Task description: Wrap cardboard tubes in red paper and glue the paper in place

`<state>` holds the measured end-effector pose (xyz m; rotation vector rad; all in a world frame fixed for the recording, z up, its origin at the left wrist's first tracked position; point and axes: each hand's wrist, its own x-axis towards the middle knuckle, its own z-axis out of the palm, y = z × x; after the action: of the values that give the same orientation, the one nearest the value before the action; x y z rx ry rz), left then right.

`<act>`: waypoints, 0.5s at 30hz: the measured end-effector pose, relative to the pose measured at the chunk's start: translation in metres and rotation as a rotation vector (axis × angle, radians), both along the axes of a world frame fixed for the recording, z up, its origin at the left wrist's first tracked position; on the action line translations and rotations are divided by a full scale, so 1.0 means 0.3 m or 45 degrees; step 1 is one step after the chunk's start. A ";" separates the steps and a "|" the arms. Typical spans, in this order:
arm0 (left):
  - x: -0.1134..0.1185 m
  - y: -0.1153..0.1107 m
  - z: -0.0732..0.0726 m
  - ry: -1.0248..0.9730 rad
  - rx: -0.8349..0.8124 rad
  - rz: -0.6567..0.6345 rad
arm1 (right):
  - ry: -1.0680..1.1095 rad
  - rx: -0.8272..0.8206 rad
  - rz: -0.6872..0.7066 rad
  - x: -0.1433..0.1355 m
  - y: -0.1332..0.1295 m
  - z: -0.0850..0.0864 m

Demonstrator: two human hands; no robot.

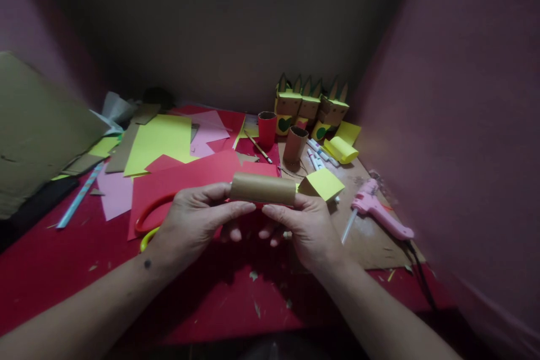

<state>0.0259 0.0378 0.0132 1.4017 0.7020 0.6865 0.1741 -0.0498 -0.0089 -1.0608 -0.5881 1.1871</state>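
Between my two hands a brown cardboard tube lies sideways above the red table. My left hand grips its left end, with the thumb along the lower edge. My right hand holds the right end the same way, and the two thumbs nearly meet. A strip of red shows under the tube's lower edge; I cannot tell whether it is attached. Scissors with red and yellow handles lie beside my left wrist, partly hidden by it. Just past my right hand sits a folded yellow paper piece.
A pink glue gun rests on a cardboard sheet at right. Behind stand a red tube, a brown tube and cardboard figures with pointed ears. Markers, a pencil and red paper lie about.
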 end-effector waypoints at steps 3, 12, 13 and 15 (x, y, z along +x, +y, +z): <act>-0.015 0.015 0.001 0.098 0.013 -0.042 | 0.027 0.014 0.027 0.010 -0.002 0.001; -0.027 0.062 -0.010 0.126 -0.146 -0.107 | 0.104 0.192 0.317 0.056 -0.009 0.009; -0.025 0.060 -0.010 0.104 -0.156 -0.117 | 0.125 0.210 0.335 0.059 -0.010 0.010; -0.021 0.053 -0.009 0.076 -0.157 -0.123 | 0.145 0.229 0.354 0.063 -0.012 0.010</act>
<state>0.0195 0.0538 0.0104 1.3379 0.7067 0.5190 0.1931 -0.0536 -0.0060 -0.7698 -0.7550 1.3975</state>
